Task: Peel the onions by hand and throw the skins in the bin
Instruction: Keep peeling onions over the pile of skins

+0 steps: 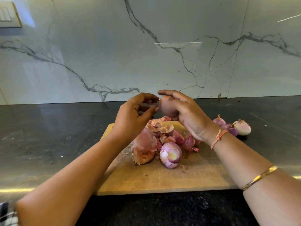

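- An onion [166, 107] is held above the far edge of the cutting board [162, 180], with the fingers of the right hand [187, 113] curled round it.
- A strip of skin [152, 103] is pinched in the left hand [133, 116] just beside that onion. It cannot be told through the blur whether the strip is torn free or attached.
- Three peeled onions [231, 128] are set on the counter [48, 136] just off the board's far right corner. These are judged finished.
- A pale onion [170, 154] with a trimmed top lies near the middle of the board. It looks mostly stripped, though some purple layers may need to be taken off.
- A large onion [143, 147] lies just left of it, with ragged papery skin hanging from it. It is judged only partly peeled.
- A heap of loose skins [162, 130] is piled on the far half of the board, behind those two onions.
- No bin is seen, so the skins in view have not been thrown away.
- The task is judged to be somewhat past halfway on the peeling. The clearing of the skins is left wholly undone.
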Action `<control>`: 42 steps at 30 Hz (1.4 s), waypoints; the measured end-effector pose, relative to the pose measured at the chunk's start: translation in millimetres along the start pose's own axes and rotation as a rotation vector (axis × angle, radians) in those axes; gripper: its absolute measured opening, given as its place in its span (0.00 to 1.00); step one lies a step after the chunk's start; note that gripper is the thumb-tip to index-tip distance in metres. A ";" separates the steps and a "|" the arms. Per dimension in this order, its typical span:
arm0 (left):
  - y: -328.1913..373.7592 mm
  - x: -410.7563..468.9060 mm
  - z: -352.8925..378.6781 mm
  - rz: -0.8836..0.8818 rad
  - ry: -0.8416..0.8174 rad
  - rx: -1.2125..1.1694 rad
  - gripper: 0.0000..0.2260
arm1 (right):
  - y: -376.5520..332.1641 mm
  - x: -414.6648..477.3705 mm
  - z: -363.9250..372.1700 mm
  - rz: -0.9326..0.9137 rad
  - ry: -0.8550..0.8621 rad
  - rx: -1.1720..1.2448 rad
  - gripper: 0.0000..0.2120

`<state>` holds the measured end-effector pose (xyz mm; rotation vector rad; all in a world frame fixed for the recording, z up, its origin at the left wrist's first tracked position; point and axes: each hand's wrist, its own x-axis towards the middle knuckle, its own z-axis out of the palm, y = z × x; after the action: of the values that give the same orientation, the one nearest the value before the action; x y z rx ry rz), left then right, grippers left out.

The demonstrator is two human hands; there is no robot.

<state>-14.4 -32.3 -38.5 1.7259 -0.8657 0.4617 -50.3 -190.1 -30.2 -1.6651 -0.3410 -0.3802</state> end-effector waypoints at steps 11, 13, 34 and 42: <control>-0.8 -2.6 -0.1 0.435 -0.104 0.313 0.18 | -3.3 -4.7 2.2 0.082 -0.047 0.065 0.15; -0.3 -3.0 0.2 0.440 -0.112 0.304 0.17 | -4.6 -5.9 1.6 0.089 -0.042 0.067 0.19; 1.5 -5.8 3.5 0.466 -0.117 0.259 0.15 | -13.7 -8.5 5.1 0.020 -0.058 0.024 0.17; 1.6 -5.5 4.3 0.469 -0.116 0.263 0.11 | -14.1 -9.7 5.6 0.072 -0.053 0.041 0.18</control>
<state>-19.7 -34.8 -42.7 1.7950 -1.3524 0.8222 -64.9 -182.8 -22.5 -1.6443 -0.3250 -0.2742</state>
